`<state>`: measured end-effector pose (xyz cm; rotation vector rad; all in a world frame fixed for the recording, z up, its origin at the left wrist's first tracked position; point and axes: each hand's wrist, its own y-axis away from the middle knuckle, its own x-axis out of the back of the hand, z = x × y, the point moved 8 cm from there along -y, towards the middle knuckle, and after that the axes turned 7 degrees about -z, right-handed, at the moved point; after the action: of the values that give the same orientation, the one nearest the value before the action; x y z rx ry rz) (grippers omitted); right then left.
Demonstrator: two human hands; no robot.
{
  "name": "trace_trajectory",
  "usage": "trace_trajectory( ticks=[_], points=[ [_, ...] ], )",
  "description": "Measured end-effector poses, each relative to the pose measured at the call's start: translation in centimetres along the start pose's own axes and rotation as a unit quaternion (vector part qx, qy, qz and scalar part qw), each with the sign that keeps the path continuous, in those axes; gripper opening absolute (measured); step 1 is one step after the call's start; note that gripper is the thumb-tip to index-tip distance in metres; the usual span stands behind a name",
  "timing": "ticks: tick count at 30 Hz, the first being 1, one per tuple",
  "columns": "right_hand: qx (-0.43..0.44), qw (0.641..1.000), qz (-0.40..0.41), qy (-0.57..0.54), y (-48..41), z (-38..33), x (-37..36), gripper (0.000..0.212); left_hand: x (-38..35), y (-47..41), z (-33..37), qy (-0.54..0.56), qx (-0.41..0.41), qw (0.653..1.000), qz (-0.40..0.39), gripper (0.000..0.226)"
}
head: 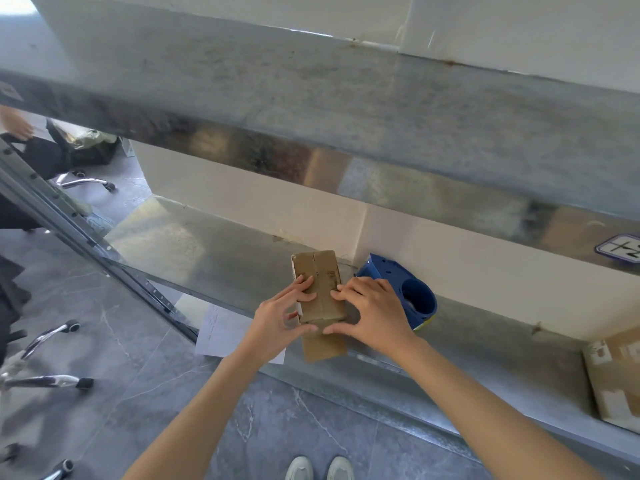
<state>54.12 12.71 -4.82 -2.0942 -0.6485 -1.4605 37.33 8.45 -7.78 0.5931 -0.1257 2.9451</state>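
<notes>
**Two hands hold a small cardboard box on a metal shelf**

A narrow brown cardboard box (325, 271) lies on the lower shelf (207, 251) of a steel rack, near its front edge, with its long side pointing away from the viewer. One brown flap (323, 349) sticks out flat from its near end, past the shelf edge. Small dark print marks the top, and a white label runs along the left side; both are too small to read.

The left hand (277, 320) holds the box's left side, fingers spread across the top and thumb tip pressed against the near end. The right hand (374, 313) mirrors it: bent fingertips rest together on the top by the centre seam, and the thumb reaches in along the near end. The two thumb tips almost meet.

Just behind the right hand stands a blue tape dispenser (415, 296). Far to the right on the same shelf sits a larger cardboard carton (616, 375) with pale labels, unreadable. The upper shelf's (346, 109) front edge carries a white tag (620, 249) with a blue border and black handwritten strokes, cut off by the frame. Below, a white sheet of paper (221, 330) lies on grey floor tiles, near chrome chair legs (52, 379) and the person's pale shoes (318, 469).
</notes>
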Motion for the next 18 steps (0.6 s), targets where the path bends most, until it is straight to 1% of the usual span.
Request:
trace_trajectory(
  ticks=[3, 5, 8, 10, 12, 14, 18],
  points=[
    [-0.02, 1.0, 0.019, 0.011, 0.1, -0.7, -0.1, 0.055, -0.2, 0.0, -0.1, -0.011, 0.003, 1.0, 0.006, 0.05],
    [-0.028, 1.0, 0.01, -0.004, 0.2, -0.7, -0.3, 0.056, -0.3, 0.0, 0.0, -0.015, 0.008, 1.0, 0.0, 0.053],
    [-0.006, 0.998, -0.051, -0.042, 0.1, 0.1, -0.3, 0.066, 0.1, -0.3, 0.0, -0.017, 0.019, 0.998, -0.056, 0.062],
    [0.017, 0.994, -0.089, -0.064, -0.1, 0.6, 0.0, 0.067, 0.4, -0.6, -0.2, 0.002, 0.038, 0.996, -0.08, 0.063],
    [0.031, 0.993, -0.095, -0.067, -0.4, 0.7, 0.5, 0.062, 0.6, -0.7, -0.5, 0.036, 0.058, 0.995, -0.071, 0.06],
    [0.031, 0.993, -0.09, -0.063, -0.8, 0.6, 0.7, 0.057, 0.4, -0.6, -0.5, 0.048, 0.052, 0.996, -0.06, 0.058],
    [0.025, 0.992, -0.095, -0.076, -0.8, 0.6, 0.6, 0.06, 0.3, -0.5, -0.4, 0.026, 0.038, 0.997, -0.058, 0.06]
  ],
)
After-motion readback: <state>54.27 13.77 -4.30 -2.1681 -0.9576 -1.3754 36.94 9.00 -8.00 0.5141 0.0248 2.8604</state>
